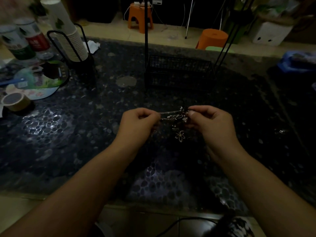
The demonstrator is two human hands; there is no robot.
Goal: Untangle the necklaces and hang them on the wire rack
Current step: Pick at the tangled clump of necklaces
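Note:
A knot of thin silver necklaces (177, 117) is stretched between my two hands above the dark pebble-patterned table (68, 134). My left hand (138, 122) pinches the chains at their left end. My right hand (208, 122) pinches the tangled part at the right. A flower-shaped pendant (179, 136) dangles below the tangle. The black wire rack (177, 72) stands behind my hands, with a mesh basket at its base and thin uprights rising out of view. Nothing hangs on the part of it that I can see.
A black wire holder with a stack of paper cups (71, 41) stands at the back left, beside bottles (25, 41), a round fan (41, 81) and a tape roll (15, 101). Orange stools (140, 16) stand on the floor beyond the table. A blue object (297, 60) lies far right.

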